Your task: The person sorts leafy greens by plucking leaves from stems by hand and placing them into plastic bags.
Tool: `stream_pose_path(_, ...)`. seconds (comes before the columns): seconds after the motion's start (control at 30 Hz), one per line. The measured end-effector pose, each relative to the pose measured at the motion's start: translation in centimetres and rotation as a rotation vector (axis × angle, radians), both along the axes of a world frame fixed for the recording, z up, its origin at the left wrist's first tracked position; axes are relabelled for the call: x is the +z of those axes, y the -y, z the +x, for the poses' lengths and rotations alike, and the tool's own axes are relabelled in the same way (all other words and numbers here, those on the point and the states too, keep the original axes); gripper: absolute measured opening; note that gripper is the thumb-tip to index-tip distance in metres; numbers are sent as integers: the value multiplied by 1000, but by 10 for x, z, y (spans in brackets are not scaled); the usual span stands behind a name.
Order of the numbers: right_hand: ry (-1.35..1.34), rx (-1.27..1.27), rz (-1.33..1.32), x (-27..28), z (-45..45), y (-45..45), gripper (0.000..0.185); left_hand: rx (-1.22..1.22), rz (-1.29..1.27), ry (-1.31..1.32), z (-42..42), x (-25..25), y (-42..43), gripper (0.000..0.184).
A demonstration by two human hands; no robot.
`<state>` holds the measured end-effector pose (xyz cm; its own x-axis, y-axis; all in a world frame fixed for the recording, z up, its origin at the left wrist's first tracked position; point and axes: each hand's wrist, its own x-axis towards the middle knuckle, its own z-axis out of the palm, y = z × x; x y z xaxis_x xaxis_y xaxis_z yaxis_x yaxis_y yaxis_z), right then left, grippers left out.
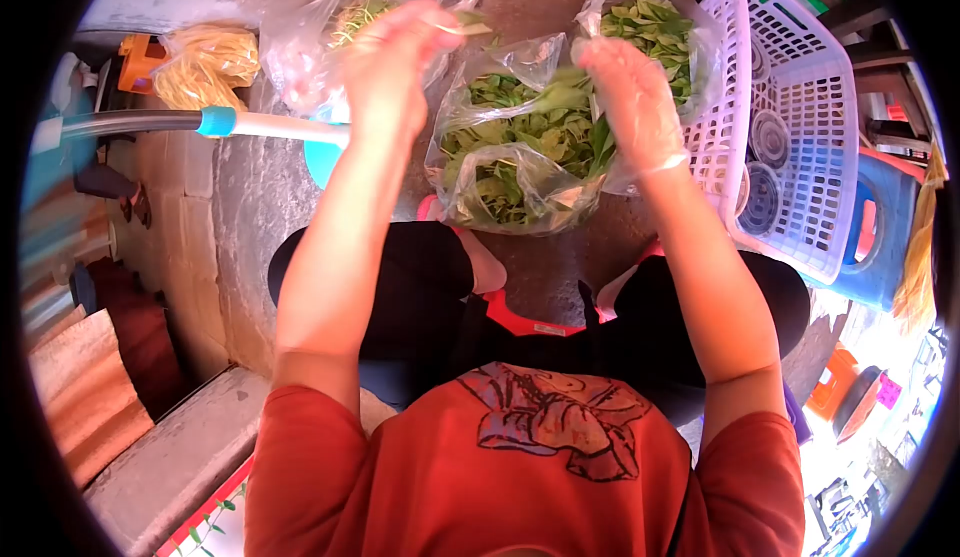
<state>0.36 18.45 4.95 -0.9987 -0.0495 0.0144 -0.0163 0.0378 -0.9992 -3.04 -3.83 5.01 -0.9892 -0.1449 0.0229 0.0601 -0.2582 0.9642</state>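
Note:
My left hand (pixel 390 69) is raised near a clear plastic bag (pixel 300 32) with pale green stems (pixel 360 19) in it. Its fingers pinch a leafy sprig (pixel 468 25). Over the middle bag (pixel 560 219), my right hand (pixel 635 97) is closed, with blurred green leaves (pixel 565 92) at its fingertips. A pale band or glove edge circles that wrist. Loose leaves (pixel 510 157) fill the middle bag. Behind my right hand, another clear bag (pixel 597 2) holds more green leaves (pixel 650 35).
A white plastic basket (pixel 741 87) lies on its side at the right, beside a blue plastic stool or crate (pixel 885 222). From the left, a pole with a light blue collar (pixel 216 121) reaches towards my left forearm. A yellowish bag (pixel 205 67) and an orange box (pixel 140 62) stand back left.

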Motion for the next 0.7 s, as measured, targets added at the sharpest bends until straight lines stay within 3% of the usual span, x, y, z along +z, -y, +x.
stream_pose_path(0.07,0,-30,47,-4,-5,-12,24,157,-90,-122,-23,1,25,24)
stream_pose_path(0.17,-90,36,-62,-23,-11,-19,26,451,-184,43,-52,-9,57,32)
stream_pose_path(0.23,-338,227,542,-18,-8,-23,20,491,-422,128,-52,-28,59,32)
stream_pose_path(0.27,-81,258,487,-14,2,-16,21,507,-542,169,-51,-38,60,32)
stream_pose_path(0.3,176,283,425,-10,8,-11,22,312,-577,70,-42,-43,52,29)
stream_pose_path(0.33,-40,318,643,-40,10,-9,26,111,-609,-30,-28,-43,38,27)
stream_pose_path(0.37,-62,345,798,-51,21,-4,29,-138,-644,94,-12,-30,19,24)
stream_pose_path(0.4,166,550,956,-62,24,1,30,-390,-674,218,1,-18,1,23)
stream_pose_path(0.47,275,1031,1165,-81,52,4,28,-773,-725,350,18,-38,-11,15)
stream_pose_path(0.5,297,1226,1198,-77,71,6,27,-867,-735,380,29,-46,-18,15)
stream_pose_path(0.53,293,1341,1242,-75,87,8,26,-909,-900,322,36,-63,-23,15)
stream_pose_path(0.57,278,1383,1310,-74,101,12,25,-909,-1112,70,44,-78,-24,14)
stream_pose_path(0.63,249,1318,1474,-64,115,14,25,-883,-1391,63,53,-88,-32,15)
stream_pose_path(0.7,223,1262,1463,-55,113,15,24,-808,-1483,-97,61,-99,-35,14)
